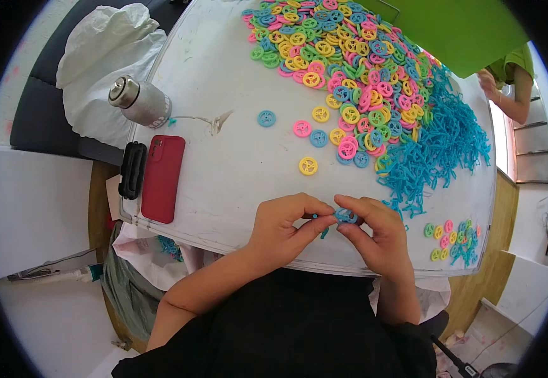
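Note:
Close to the table's near edge, my left hand (280, 228) and my right hand (380, 232) meet. Between my right thumb and fingers is a small blue plastic wheel (346, 215). My left thumb and forefinger pinch a teal plastic piece (324, 233), mostly covered by the fingers, right beside the wheel. Whether the two parts are joined I cannot tell. Beyond my hands lies a loose yellow wheel (308, 166). A big heap of pink, yellow, green and blue wheels (349, 57) spreads over the far side, with a tangled pile of teal plastic pieces (441, 138) to its right.
On the left stand a silver bottle (148, 104), a red phone (163, 179) and a black case (132, 170). Small groups of wheels (444, 241) and teal pieces (464, 251) lie at the near right. A green panel (450, 31) and another person's arm (510, 101) are at the far right.

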Available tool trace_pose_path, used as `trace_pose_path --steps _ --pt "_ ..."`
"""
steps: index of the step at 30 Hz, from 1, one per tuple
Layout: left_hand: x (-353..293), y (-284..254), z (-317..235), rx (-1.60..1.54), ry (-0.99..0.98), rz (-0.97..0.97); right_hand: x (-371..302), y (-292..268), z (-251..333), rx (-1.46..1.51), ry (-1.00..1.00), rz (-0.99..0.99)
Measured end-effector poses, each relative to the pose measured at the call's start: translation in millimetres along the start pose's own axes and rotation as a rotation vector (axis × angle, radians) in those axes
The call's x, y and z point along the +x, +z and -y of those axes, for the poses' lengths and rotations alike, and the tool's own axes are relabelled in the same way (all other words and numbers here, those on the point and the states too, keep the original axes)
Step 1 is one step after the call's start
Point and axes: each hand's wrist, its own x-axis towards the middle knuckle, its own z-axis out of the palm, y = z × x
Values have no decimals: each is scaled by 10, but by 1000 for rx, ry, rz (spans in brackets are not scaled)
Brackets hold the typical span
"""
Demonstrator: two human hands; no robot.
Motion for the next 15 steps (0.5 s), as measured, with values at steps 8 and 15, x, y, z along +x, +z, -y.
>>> trace_pose_path --steps 8,15 --pt "-44 22 64 3 98 -53 -76 66 126 930 564 -37" --pt "3 39 -34 -403 -226 -187 -81 189 -88 -259 -246 -272"
